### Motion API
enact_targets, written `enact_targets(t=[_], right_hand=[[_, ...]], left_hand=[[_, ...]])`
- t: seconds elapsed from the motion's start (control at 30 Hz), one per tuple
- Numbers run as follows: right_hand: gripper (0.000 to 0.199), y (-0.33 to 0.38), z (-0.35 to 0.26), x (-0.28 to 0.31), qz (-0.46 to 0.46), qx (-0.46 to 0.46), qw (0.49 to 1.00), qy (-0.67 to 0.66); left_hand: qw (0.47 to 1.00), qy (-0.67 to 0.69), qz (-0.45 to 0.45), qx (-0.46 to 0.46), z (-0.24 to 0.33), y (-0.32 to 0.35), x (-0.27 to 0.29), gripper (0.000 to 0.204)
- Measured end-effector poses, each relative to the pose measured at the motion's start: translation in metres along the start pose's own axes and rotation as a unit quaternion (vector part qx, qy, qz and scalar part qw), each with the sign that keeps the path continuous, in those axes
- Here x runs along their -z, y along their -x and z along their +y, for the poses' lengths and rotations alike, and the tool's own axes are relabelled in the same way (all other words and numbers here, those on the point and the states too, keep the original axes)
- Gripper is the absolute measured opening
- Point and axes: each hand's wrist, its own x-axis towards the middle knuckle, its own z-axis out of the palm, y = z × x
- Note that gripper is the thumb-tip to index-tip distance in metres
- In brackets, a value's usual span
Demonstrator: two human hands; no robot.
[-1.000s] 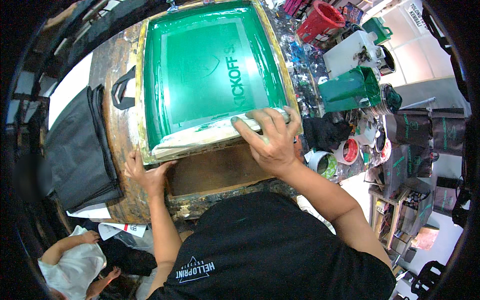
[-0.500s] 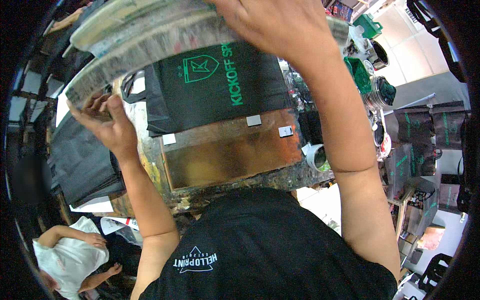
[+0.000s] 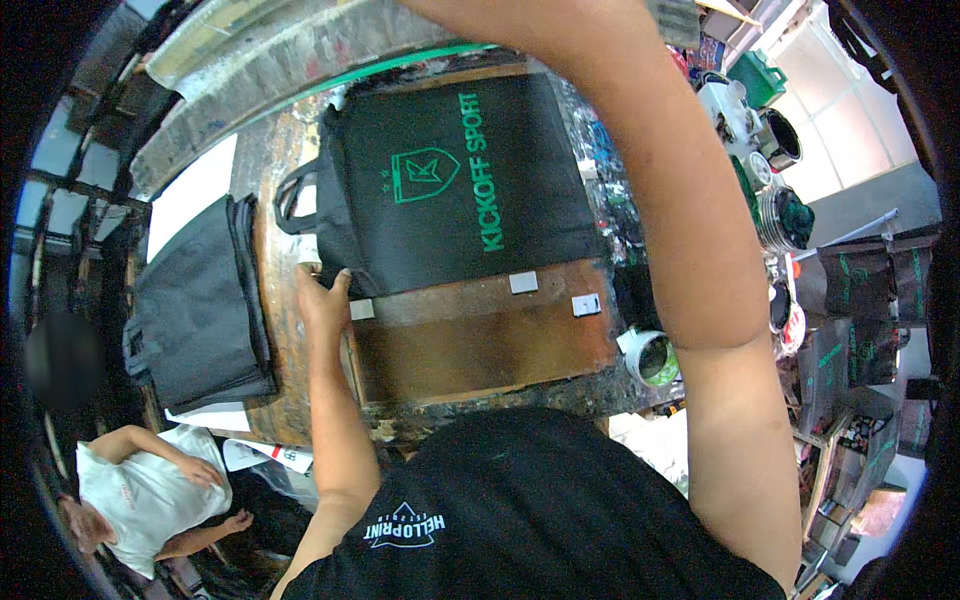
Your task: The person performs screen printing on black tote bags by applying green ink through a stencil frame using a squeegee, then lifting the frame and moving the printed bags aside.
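A black tote bag (image 3: 450, 190) with a green printed emblem and lettering lies flat on the brown wooden platen (image 3: 480, 345). My left hand (image 3: 325, 295) pinches the bag's near left corner, thumb on top of the fabric. My right forearm rises across the right side of the bag to the top edge of the view, and the hand itself is cut off there. The ink-smeared printing screen frame (image 3: 260, 60) is tilted up above the far side of the bag.
A stack of folded black bags (image 3: 200, 300) lies to the left of the platen. A tape roll (image 3: 652, 357) sits at the platen's near right corner. Ink tubs (image 3: 780, 140) and printed black bags (image 3: 860, 285) crowd the right. Another person (image 3: 130, 490) crouches at lower left.
The screen frame went from lying flat on the platen to lifted high, uncovering the printed bag. My left hand moved from the frame's edge down to the bag's near left corner.
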Motion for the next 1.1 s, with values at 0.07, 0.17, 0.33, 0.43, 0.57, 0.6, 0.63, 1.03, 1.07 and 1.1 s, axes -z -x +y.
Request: enact_targets(t=[0.07, 0.17, 0.33, 0.43, 0.57, 0.6, 0.63, 1.03, 1.07, 1.1], right_hand=[[0.051, -0.002, 0.003, 0.006, -0.052, -0.005, 0.999, 0.005], [0.051, -0.008, -0.003, 0.024, -0.129, -0.024, 0.991, -0.007], [0.052, -0.025, 0.001, 0.010, -0.116, -0.033, 0.993, 0.005], [0.050, -0.008, -0.002, -0.006, 0.003, 0.001, 1.000, 0.007], [0.043, -0.011, -0.020, 0.013, -0.069, -0.052, 0.996, 0.015], [0.041, -0.010, -0.021, 0.014, -0.058, -0.059, 0.996, 0.018], [0.040, -0.011, -0.023, 0.013, -0.050, -0.063, 0.996, 0.021], [0.047, -0.014, 0.054, -0.040, 0.098, 0.078, 0.988, 0.095], [0.045, -0.015, 0.047, -0.039, 0.058, 0.076, 0.989, 0.114], [0.045, -0.015, 0.043, -0.041, 0.047, 0.069, 0.990, 0.116]], left_hand=[[0.998, 0.053, 0.034, -0.021, 0.028, -0.002, 0.011, 0.038], [0.967, 0.236, 0.067, -0.070, 0.037, -0.023, 0.047, 0.032], [0.960, 0.259, 0.108, 0.022, 0.044, -0.028, 0.156, 0.035], [0.951, 0.282, 0.119, 0.044, -0.003, -0.014, 0.227, 0.037], [0.957, 0.236, 0.142, 0.089, -0.079, 0.017, 0.308, 0.045], [0.961, 0.199, 0.158, 0.112, -0.091, 0.025, 0.321, 0.047], [0.958, 0.202, 0.141, 0.149, -0.110, 0.032, 0.334, 0.048], [0.750, -0.421, 0.502, 0.086, -0.149, 0.084, 0.367, 0.050], [0.759, -0.405, 0.510, -0.020, -0.119, 0.089, 0.350, 0.047], [0.859, -0.162, 0.486, -0.015, -0.059, 0.084, 0.301, 0.035]])
